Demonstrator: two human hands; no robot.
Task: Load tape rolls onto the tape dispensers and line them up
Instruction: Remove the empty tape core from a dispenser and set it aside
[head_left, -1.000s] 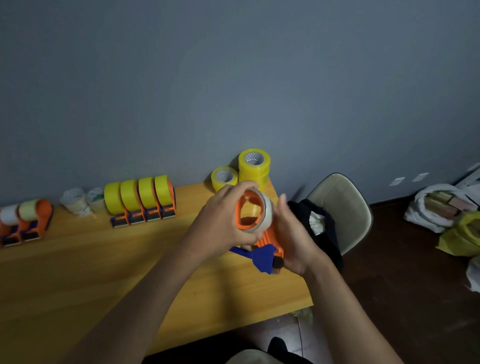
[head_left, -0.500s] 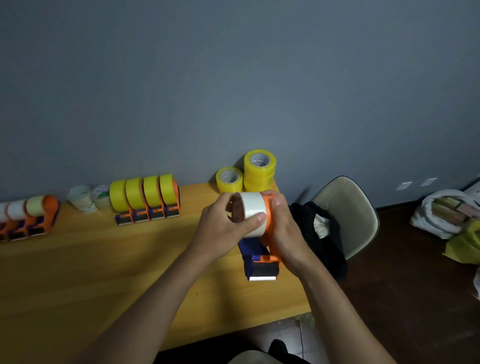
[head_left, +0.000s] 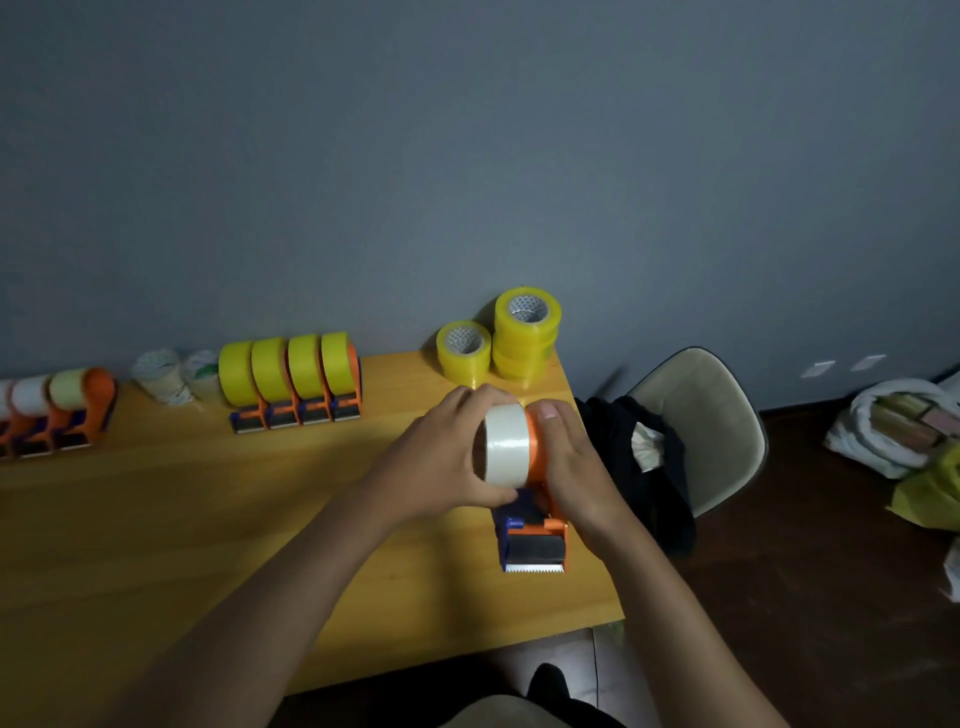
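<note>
My left hand (head_left: 441, 462) curled its grip around the white tape roll (head_left: 506, 448); my right hand (head_left: 571, 462) clamped the orange dispenser (head_left: 535, 540) above the desk (head_left: 156, 519).

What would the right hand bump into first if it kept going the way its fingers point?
Probably the stacked yellow tape rolls by the wall. The right hand points away along the dispenser, towards them; depth is hard to judge.

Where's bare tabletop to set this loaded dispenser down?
Bare wood lies between the four yellow dispensers and the left hand, and across the table's near-left area. Crowded: the back edge, with spare yellow rolls and wrapped rolls.
</note>
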